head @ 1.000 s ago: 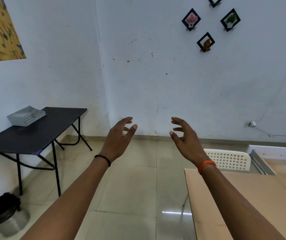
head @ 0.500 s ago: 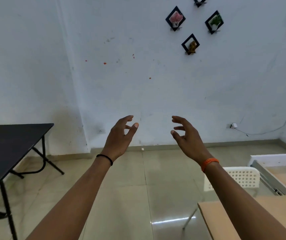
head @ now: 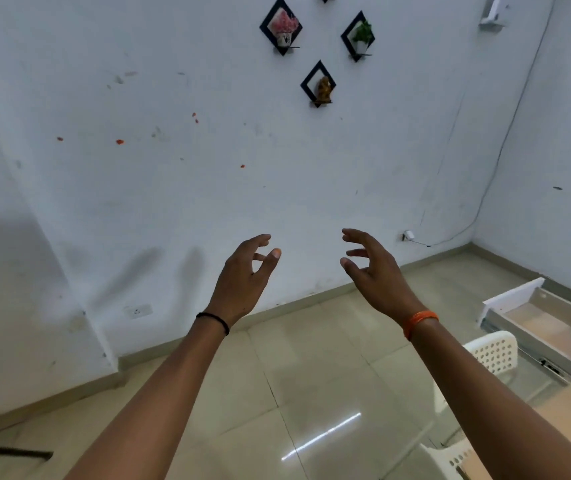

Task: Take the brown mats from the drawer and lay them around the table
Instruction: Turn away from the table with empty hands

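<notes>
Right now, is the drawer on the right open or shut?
Open: the drawer is pulled out, white front clear of its rails, pale bottom exposed. No brown mats show in the visible part.

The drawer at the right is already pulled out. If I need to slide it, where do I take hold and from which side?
Grip the white front panel along its top edge, coming from its floor side. It stands upright at the open end of the drawer, and no handle shows. Both the left hand and the right hand are free.
</notes>
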